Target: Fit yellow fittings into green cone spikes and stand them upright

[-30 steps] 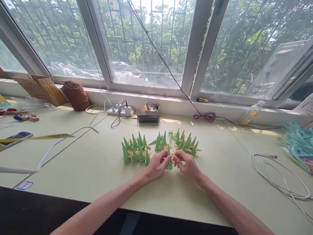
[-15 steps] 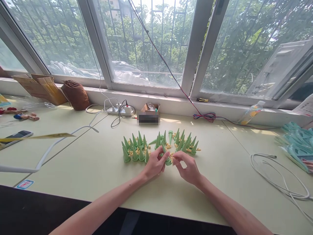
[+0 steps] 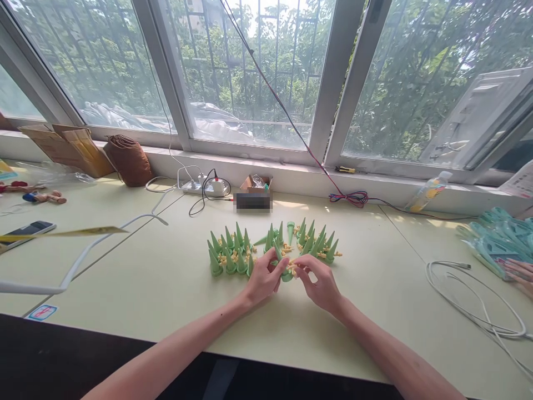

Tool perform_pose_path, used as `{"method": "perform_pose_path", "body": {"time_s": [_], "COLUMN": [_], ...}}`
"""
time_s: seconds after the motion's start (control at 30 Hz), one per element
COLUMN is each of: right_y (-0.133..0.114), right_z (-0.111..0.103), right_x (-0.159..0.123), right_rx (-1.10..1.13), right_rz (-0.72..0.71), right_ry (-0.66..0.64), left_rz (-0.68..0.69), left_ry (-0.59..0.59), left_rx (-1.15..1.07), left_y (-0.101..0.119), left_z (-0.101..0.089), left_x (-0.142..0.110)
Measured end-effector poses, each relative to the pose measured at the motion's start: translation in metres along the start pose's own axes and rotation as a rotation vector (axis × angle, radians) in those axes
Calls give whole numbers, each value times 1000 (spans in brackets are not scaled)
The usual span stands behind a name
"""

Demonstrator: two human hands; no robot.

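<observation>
- Windows point(image 3: 250, 83) stretch across the back, and we see leaves and bars through them.
- Below them our worktop point(image 3: 166, 294) runs the full width.
- On the right we have a teal pile point(image 3: 495, 236), with another person's hand point(image 3: 520, 271) at its near edge.
- A brown bag point(image 3: 130, 161) sits at the back left.
- A bottle point(image 3: 428, 191) is by the sill, at the back right.
- Our two hands work low over the middle: the left hand point(image 3: 263, 276) is closed around a cone, thumb pressed to its side; the right hand point(image 3: 320, 280) pinches, thumb and forefinger nearly together, the other fingers curled.
- A phone point(image 3: 28, 234) lies far left.
- Our other cones point(image 3: 320, 244) stand mostly upright in clusters left, centre and right, just beyond the hands; at least two lie down.
- The held cone point(image 3: 287, 275) is between our hands, its tip tilted up and leftward.
- A small yellow piece point(image 3: 291, 268) is at its side, in our right fingertips.
</observation>
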State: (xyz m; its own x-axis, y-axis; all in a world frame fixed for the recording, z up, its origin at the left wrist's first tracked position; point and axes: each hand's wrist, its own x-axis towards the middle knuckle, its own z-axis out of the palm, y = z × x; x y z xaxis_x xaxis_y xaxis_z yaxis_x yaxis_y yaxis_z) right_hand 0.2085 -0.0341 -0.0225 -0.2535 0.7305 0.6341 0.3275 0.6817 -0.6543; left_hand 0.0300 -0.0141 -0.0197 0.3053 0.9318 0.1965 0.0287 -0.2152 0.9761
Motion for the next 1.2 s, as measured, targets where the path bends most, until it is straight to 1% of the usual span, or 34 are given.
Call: {"method": "perform_pose_path", "body": {"time_s": [0.3, 0.47, 0.67, 1.03, 1.2], "right_y": [4, 6, 9, 11, 11], "right_z": [3, 5, 5, 6, 8], "right_x": [-2, -2, -3, -4, -4], "right_rx": [9, -6, -25, -61, -82], "right_rz": [46, 110, 137, 165, 157], "right_ry": [-4, -18, -38, -59, -60], "left_rz": [18, 72, 87, 118, 123], "left_ry": [69, 59, 66, 34, -23], "left_rx": [16, 49, 66, 139, 123], "left_y": [-4, -4, -5, -7, -5], "left_z": [-1, 0, 0, -2, -4], "left_x": [-1, -3, -3, -2, -1]}}
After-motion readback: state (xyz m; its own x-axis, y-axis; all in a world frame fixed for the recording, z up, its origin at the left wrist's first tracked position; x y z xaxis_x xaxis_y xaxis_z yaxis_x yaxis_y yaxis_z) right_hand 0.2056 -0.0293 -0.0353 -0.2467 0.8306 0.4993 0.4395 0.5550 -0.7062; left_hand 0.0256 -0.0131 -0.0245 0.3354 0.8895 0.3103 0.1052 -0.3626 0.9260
